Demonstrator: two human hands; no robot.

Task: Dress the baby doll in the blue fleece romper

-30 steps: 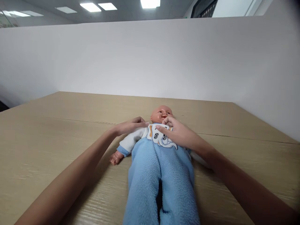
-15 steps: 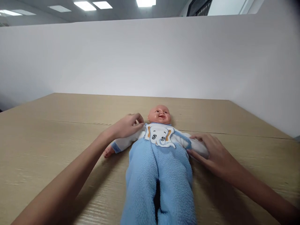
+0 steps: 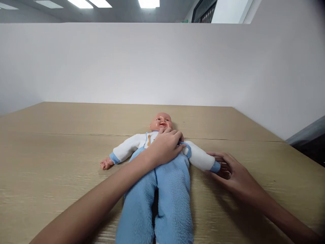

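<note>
A baby doll (image 3: pixel 162 122) lies on its back, dressed in a white and light blue fleece romper (image 3: pixel 174 193). My left hand (image 3: pixel 166 145) reaches across the doll's chest and covers most of the elephant patch. Its curled fingers grip the cloth by the blue trim near the shoulder on the right. My right hand (image 3: pixel 232 171) is wrapped loosely around the doll's hand and blue cuff at the end of the right-side sleeve (image 3: pixel 199 156). The other sleeve (image 3: pixel 127 148) lies stretched out to the left, with the doll's hand (image 3: pixel 106 163) sticking out of its cuff.
The doll rests on a wood-grain table (image 3: pixel 63 149) with a seam running across it. A white partition (image 3: pixel 142 64) stands behind the table and along the right side. A dark object (image 3: pixel 311 142) shows beyond the table's right edge.
My left hand has moved right, from the left shoulder onto the chest and right-side trim. My right hand has slid down the sleeve to the cuff, and that arm now lies straighter outward.
</note>
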